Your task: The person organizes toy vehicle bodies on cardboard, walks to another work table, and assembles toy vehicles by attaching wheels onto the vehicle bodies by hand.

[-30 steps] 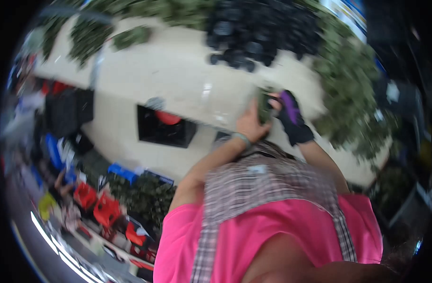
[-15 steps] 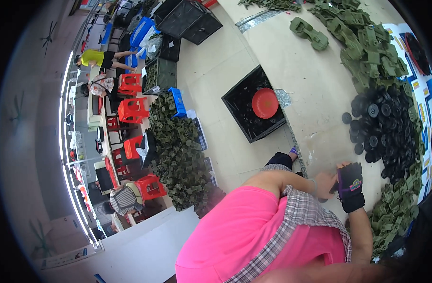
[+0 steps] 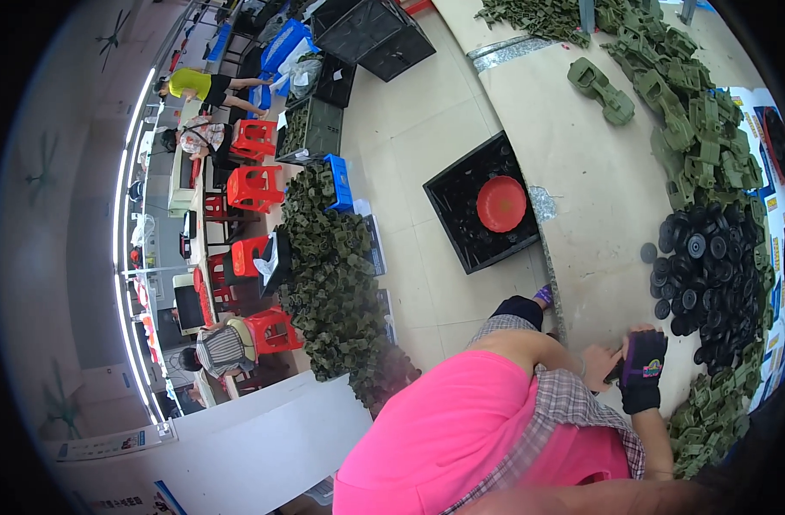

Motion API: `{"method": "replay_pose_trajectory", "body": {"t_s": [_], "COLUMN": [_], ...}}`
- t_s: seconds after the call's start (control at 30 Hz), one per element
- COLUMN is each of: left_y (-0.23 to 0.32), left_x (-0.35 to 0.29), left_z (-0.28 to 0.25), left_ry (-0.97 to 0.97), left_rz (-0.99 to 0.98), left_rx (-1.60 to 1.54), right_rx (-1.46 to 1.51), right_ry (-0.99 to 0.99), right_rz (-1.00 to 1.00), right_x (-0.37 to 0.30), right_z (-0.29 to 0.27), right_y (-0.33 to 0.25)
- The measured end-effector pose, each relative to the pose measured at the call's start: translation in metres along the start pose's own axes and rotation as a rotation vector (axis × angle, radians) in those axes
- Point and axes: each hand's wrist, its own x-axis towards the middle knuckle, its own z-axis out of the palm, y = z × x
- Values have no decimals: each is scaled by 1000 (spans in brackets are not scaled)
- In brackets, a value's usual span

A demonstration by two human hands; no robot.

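Observation:
Over the pale worktable (image 3: 573,249), my two hands meet, fingers curled together. The bare left hand (image 3: 597,368) is bent inward against the right hand (image 3: 645,364), which wears a dark glove with cut-off fingers. A small dark piece (image 3: 614,375) shows between them; its kind is too hidden to tell. Just beyond the glove lies a heap of black toy wheels (image 3: 696,247), with one loose wheel (image 3: 648,252) at its edge. Olive-green moulded plastic parts (image 3: 708,433) are piled beside my right forearm. A single olive-green part (image 3: 600,91) lies apart farther up the table.
A black crate (image 3: 448,202) holding a red basin (image 3: 501,204) stands against the table edge. On the left a large floor heap of green parts (image 3: 324,283) lies near red stools (image 3: 255,189). Several people sit or stand there. More green parts (image 3: 693,94) cover the table's far side.
The view has shifted, so table, crate and heaps appear lower and farther right. My hands stay together around the small dark piece, the left one now less blurred.

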Motion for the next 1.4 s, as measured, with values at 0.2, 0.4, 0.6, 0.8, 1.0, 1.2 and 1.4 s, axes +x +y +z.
{"method": "replay_pose_trajectory", "body": {"t_s": [0.2,0.4,0.6,0.8,1.0,1.2,1.4], "left_y": [23,35,-19,-15,-8,-41,-72], "left_x": [-8,1,0,7,13,39,78], "left_z": [-41,-63,-77,-131,-143,-175,-291], "left_ry": [-23,-105,-219,-651,-665,79,440], "left_rz": [19,-12,-16,-362,-373,-6,-133], "left_rx": [-65,-157,-614,-1322,-1332,-227,992], "right_rx": [124,91,1128,1887,1958,1610,1393], "right_ry": [50,120,497,273,280,393,543], "right_rz": [260,266,798,998,1029,1087,825], "right_x": [1,-31,-25,-76,-90,-113,-174], "right_z": [-20,21,-22,-1,3,-5,22], "right_y": [-13,19,8,-5,-22,-16,-37]}}
